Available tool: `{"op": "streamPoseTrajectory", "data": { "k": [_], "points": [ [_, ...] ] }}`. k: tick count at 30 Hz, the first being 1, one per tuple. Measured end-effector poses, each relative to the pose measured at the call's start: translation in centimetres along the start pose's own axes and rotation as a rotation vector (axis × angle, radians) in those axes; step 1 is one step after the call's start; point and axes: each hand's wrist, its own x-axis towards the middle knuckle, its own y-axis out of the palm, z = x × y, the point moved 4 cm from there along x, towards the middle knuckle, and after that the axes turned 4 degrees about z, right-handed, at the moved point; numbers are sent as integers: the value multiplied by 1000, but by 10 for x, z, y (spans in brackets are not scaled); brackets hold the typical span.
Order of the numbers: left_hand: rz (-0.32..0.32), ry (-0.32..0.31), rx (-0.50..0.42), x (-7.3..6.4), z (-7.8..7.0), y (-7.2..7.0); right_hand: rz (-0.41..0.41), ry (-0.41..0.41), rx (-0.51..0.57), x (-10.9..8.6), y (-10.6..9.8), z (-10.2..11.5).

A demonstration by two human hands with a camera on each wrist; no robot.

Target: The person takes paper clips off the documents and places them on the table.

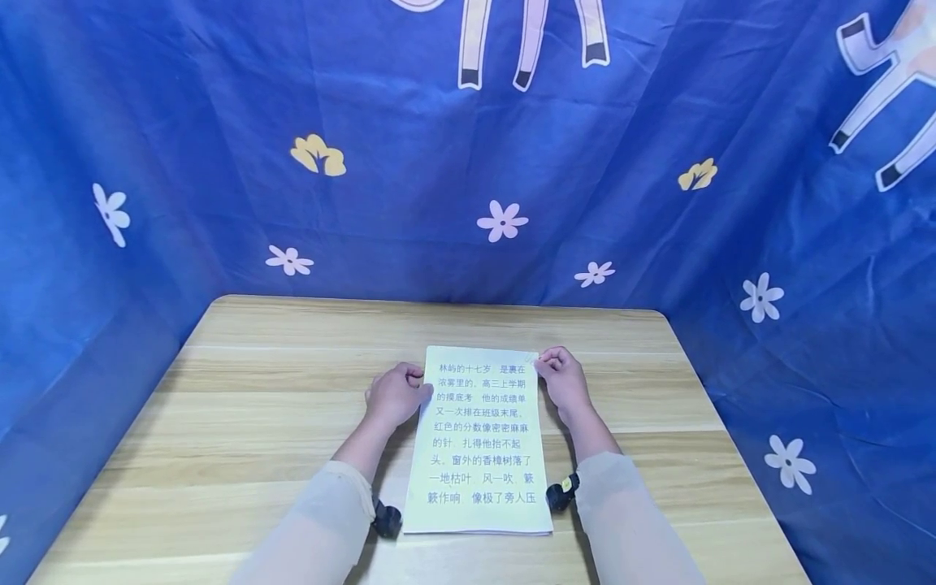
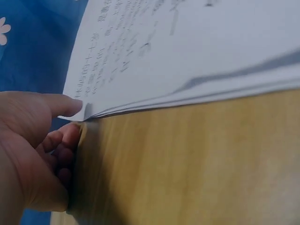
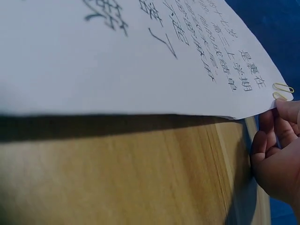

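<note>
A thin stack of printed paper sheets (image 1: 483, 439) lies over the table, its top page covered in lines of large Chinese characters. My left hand (image 1: 398, 396) holds the stack's left edge near the top, with the thumb on the page and the other fingers curled below the edge in the left wrist view. At the upper right corner, my right hand (image 1: 565, 380) pinches the sheets between thumb and fingers. Two yellow paper clips (image 3: 283, 88) sit on that corner, right by the right thumb. Along the near left side, the sheets' edges (image 2: 187, 101) show slightly fanned apart.
The wooden table (image 1: 241, 422) has rounded far corners. A blue cloth (image 1: 409, 203) printed with flowers and animal legs hangs behind it and along both sides. Black wrist cameras (image 1: 386, 520) are worn below both hands, close to the paper's sides.
</note>
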Motion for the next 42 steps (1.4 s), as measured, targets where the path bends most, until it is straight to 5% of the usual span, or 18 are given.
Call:
{"op": "streamPoseTrajectory", "data": {
  "k": [15,24,42],
  "points": [
    [111,-38,-213,0,0,-9,13,-30,182,-2,1,-4],
    [144,22,-247,5,-2,-8,-10,-47,210,-3,0,-3],
    [224,7,-403,6,13,0,-94,-41,-30,-8,9,-2]
  ]
}}
